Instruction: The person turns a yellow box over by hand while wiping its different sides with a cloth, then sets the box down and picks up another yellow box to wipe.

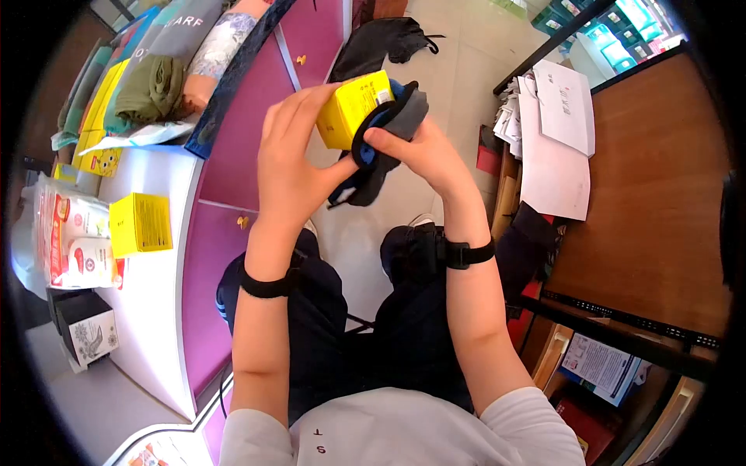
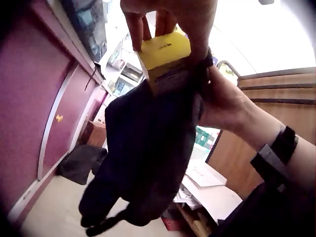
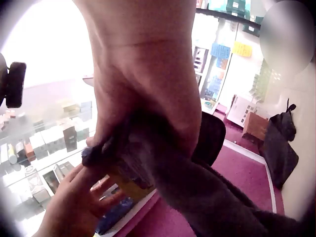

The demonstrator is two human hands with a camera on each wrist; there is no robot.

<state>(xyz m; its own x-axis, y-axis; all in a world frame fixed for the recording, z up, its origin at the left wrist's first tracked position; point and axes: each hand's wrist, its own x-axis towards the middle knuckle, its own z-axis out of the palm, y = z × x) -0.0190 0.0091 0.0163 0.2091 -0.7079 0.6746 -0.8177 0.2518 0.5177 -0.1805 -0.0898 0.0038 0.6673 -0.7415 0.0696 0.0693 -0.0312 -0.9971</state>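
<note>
Pale floor tiles (image 1: 458, 58) are stretching beneath two raised hands, and a white-topped desk (image 1: 148, 287) with purple doors is standing to the person's left. A dark cloth piece (image 2: 148, 153), blue inside, is hanging in mid-air above the floor. The right grip (image 1: 423, 151) is pinching its rim, thumb in front. The left grip (image 1: 291, 151) is pinching a yellow box (image 1: 350, 116), its thumb reaching the cloth's edge. The yellow box is resting at the cloth's rim; how much the fabric is covering is unclear. Its square corners could be snagging there, since the limp rim is folding easily. With nothing firm visibly supporting it below, a loosening left grip could be sending the box floorward.
</note>
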